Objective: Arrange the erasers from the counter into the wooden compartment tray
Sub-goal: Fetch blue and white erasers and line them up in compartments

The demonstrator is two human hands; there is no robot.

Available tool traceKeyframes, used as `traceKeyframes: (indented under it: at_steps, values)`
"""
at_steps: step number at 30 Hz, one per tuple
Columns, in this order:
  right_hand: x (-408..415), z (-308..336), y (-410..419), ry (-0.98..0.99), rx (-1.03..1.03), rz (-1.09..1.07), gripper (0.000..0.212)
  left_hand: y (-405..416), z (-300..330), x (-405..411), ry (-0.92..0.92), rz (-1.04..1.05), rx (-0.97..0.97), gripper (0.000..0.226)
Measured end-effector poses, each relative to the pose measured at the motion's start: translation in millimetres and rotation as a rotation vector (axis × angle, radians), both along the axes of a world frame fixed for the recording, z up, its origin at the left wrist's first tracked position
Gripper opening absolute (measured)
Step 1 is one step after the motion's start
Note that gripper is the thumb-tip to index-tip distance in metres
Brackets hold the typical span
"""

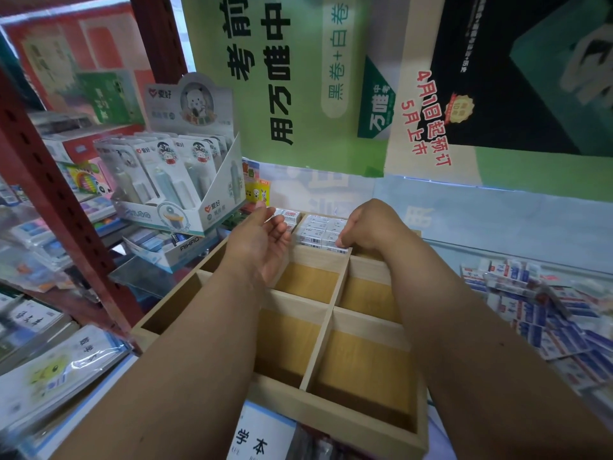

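Observation:
The wooden compartment tray (333, 295) lies in front of me, its near and middle compartments bare. Its far middle compartment is packed with white wrapped erasers (315, 229), and a few more erasers (291, 215) lie in the far left one. My right hand (363, 227) reaches over the far compartments, fingertips curled down onto the nearest erasers. My left hand (262, 237) hovers palm-up beside it, fingers loosely bent, holding nothing. A pile of loose blue-and-white erasers (544, 310) lies on the counter at the right.
A cardboard display box of packaged correction tools (172, 180) stands at the back left. A red metal shelf post (63, 200) rises at the left with stationery behind it. Wrapped booklets (56, 370) lie at the near left. Posters cover the back wall.

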State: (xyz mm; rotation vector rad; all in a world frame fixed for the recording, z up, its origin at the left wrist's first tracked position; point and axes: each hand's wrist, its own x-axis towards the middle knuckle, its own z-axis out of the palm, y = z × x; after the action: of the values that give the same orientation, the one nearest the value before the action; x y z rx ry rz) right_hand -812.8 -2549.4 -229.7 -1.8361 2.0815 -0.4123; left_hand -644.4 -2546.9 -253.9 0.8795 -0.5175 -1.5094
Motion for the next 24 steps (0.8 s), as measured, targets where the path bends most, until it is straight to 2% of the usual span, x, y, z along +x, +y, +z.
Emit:
traceKeyframes:
  at_steps: [2, 4, 6, 9, 14, 20, 24]
  values:
    - [-1.4, -4.8, 0.8, -0.059, -0.028, 0.004, 0.031, 0.5, -0.5, 0.1, 0.001, 0.003, 0.001, 0.025]
    - [-4.7, -12.2, 3.3, -0.219, -0.059, 0.006, 0.014, 0.8, -0.4, -0.1, -0.002, 0.005, 0.004, 0.025]
    - [-8.0, -17.0, 3.7, -0.369, -0.096, 0.016, 0.017, 0.9, 0.3, -0.6, -0.005, 0.0, 0.0, 0.025]
    - [-9.4, -21.3, -0.7, -0.411, -0.187, 0.008, 0.022, -0.1, 0.7, -1.2, -0.006, -0.007, -0.007, 0.025]
    - [-7.0, -19.7, -5.8, -0.218, -0.171, 0.039, 0.025, -0.3, 0.8, -1.2, -0.012, -0.006, -0.005, 0.024]
    - [10.3, -9.8, -7.0, 0.286, -0.127, 0.054, 0.028, 1.9, 0.2, -0.7, 0.013, -0.003, 0.008, 0.024]
    - [17.2, -3.9, -0.8, 0.4, -0.149, 0.11, 0.021, 3.2, 0.1, -0.6, 0.007, 0.002, 0.002, 0.022]
